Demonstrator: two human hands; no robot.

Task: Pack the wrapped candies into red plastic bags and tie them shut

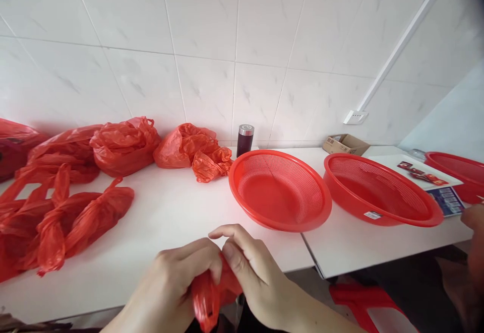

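Note:
Both my hands meet at the near edge of the white table point(166, 212), closed on a crumpled red plastic bag point(209, 295). My left hand point(172, 285) wraps its fingers round the bag's top. My right hand point(253, 272) pinches the same bag from the right, its index finger raised. The bag hangs partly below the table edge, and most of it is hidden by my fingers.
Several red plastic bags point(124, 144) lie along the left and back of the table. Two red perforated baskets point(280, 189) point(380, 189) stand to the right, with a dark flask point(245, 140), a cardboard box point(345, 144) and another person's hand point(474, 222) at far right.

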